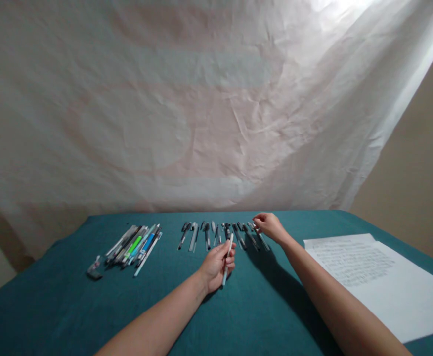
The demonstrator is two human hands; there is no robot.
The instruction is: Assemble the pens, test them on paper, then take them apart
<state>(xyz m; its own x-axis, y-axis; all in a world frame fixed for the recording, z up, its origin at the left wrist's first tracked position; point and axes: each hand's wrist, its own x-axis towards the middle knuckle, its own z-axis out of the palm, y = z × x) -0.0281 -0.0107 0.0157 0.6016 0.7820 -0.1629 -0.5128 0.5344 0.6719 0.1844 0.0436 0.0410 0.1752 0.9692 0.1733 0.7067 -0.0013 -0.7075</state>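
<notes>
My left hand (213,269) is closed around a slim whitish pen (224,276), held tilted above the table with its top end leaning away from me. Beyond it, a row of dark and clear pens (207,237) with their caps lies side by side on the cloth. At the right end of that row is my right hand (270,227), its fingertips pinched together just over a clear pen (263,241). Whether anything sits between those fingertips is too small to make out.
A teal cloth (127,316) covers the table. Left of the row lies a heap of pens and markers (133,247), some green and blue, with a small dark object (94,269) beside it. Handwritten white sheets (405,291) lie at right. Pale sheeting (209,123) hangs behind.
</notes>
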